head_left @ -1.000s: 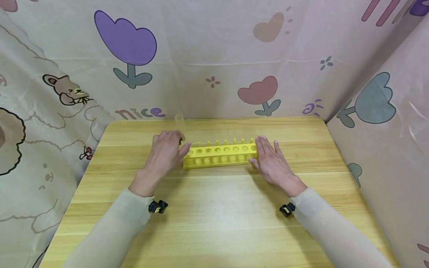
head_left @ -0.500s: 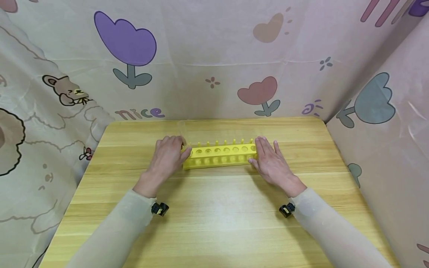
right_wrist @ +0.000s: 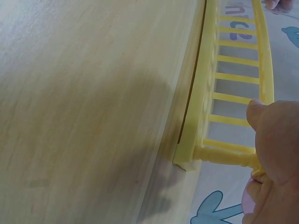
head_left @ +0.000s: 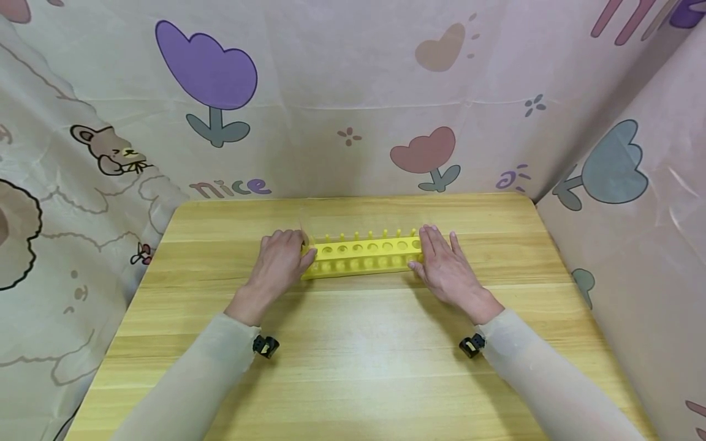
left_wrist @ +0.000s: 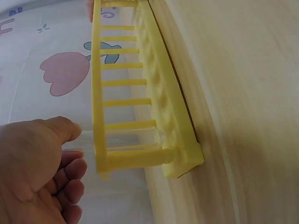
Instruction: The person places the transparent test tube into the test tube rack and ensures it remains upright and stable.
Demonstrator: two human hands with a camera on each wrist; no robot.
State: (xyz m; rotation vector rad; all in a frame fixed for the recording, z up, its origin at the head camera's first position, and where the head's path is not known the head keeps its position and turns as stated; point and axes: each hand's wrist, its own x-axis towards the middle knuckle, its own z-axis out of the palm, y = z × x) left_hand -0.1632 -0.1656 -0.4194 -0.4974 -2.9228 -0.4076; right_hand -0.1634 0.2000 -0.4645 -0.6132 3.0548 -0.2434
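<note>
A yellow test tube rack (head_left: 361, 257) with a row of round holes and short pegs behind stands on the table. My left hand (head_left: 278, 260) is at its left end, thumb and index finger pinching the top of a clear test tube (left_wrist: 133, 137). The tube passes through the end hole, and its rounded bottom shows close to the rack's base in the left wrist view. My right hand (head_left: 449, 269) holds the rack's right end, thumb (right_wrist: 256, 114) at the front edge of the upper plate and the other fingers about the end.
The wooden table (head_left: 353, 355) runs back to a printed cloth (head_left: 331, 73) with tulips, hearts and a bear. More of this cloth hangs along both sides. A small black device (head_left: 266, 346) sits on each wrist.
My left hand has moved slightly right and toward me, lowering the test tube from above the rack into the left end hole. The right hand and rack have stayed put.
</note>
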